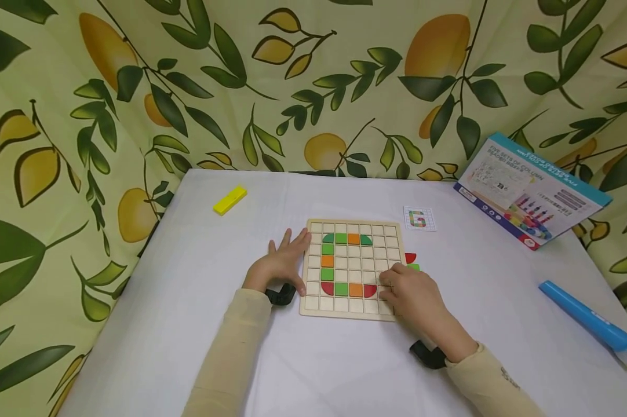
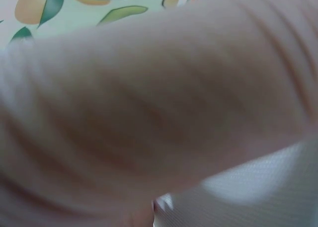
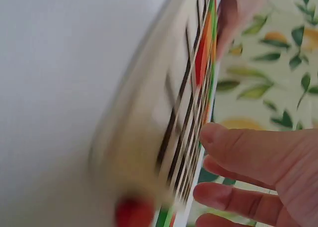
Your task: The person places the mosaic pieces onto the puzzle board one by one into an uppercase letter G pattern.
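Note:
A square wooden grid board (image 1: pixel 355 305) lies on the table with green, orange and red tiles forming an open C-like outline. My left hand (image 1: pixel 279 263) touches the board's left edge, fingers spread. Over the board's lower right is my right hand (image 1: pixel 418 295), its fingertips beside the red rounded tile (image 1: pixel 369 291). In the right wrist view, the thumb (image 3: pixel 216 137) and fingers stand apart with nothing visible between them. Another red rounded piece (image 1: pixel 410 258) and a green square (image 1: pixel 414 267) lie off the board's right edge. A sleeve fills most of the left wrist view.
A small pattern card (image 1: pixel 419 219) with a G lies past the board's upper right. A yellow block (image 1: pixel 230 200) is at the back left. At the right are a printed box (image 1: pixel 532 191) and a blue tube (image 1: pixel 590 318). Patterned cloth (image 1: pixel 313 87) hangs behind the white table.

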Demonstrator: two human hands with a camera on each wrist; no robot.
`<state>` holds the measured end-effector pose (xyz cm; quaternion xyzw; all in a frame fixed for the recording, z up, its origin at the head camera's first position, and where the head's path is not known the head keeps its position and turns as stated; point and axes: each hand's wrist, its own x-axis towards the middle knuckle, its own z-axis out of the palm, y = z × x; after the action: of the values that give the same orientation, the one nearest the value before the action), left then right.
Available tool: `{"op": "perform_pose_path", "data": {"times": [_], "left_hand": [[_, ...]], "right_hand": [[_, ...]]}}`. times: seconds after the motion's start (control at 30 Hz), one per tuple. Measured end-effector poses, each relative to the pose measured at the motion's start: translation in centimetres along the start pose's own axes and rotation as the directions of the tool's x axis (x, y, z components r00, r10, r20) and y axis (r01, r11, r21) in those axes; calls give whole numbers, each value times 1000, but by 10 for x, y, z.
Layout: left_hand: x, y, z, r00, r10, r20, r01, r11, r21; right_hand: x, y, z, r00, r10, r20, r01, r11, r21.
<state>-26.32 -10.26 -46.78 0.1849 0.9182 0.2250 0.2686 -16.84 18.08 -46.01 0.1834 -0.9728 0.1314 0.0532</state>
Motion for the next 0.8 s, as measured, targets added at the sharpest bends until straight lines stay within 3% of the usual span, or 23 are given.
{"op": "perform_pose_path", "data": {"times": [0.27,0.43,0.57,0.8], "left_hand": [[1,-2,2,1000,-8,4,7,1000,13],[1,-3,3,1000,-4,2,4,1000,9],[0,-2,2,1000,-2,-2,2,1000,2],[-1,0,1,1000,3,-8,-3,1000,5]], "right_hand": [[0,51,-15,987,151,50,-150,988,-22],[3,60,-12,987,115,116,-116,993,2],[4,60,-8,989,86,116,-85,996,-10],[5,59,-9,988,102,119,-101,995,-14]]}}
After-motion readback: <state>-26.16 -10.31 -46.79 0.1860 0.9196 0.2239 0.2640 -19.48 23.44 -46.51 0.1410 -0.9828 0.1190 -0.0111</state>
